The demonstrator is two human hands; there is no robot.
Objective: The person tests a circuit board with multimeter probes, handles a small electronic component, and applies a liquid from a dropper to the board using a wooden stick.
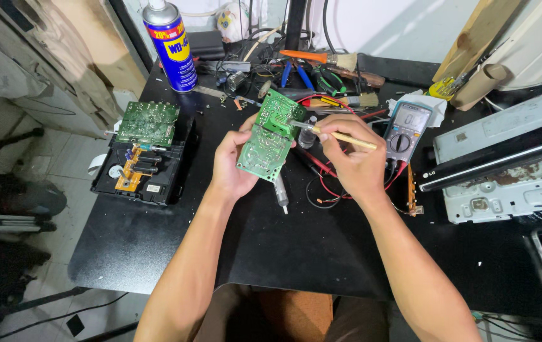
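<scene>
— Forearms come up from the bottom edge; what is each hand doing?

— Left hand (233, 166) is closed around the lower edge of a green circuit board (266, 136), holding it tilted above the black table (296, 247). Right hand (354, 158) pinches a small brush (333, 134) with a pale handle, its tip touching the board's upper part.

— Any containers?

— One black open casing (137, 171), well left of the left hand. It holds an orange part with dark components, and a second green board (149, 122) lies across its far edge. One blue and yellow spray can (169, 45) stands beyond that.

— Counts?

— Two green boards. One multimeter (405, 130) just right of the right hand, on a white cloth (410, 101). Two more brushes (331, 60) beyond the hands, among pliers. One grey metal chassis (511, 164) far right. Red and black leads (321, 180) lie under the right hand.
</scene>
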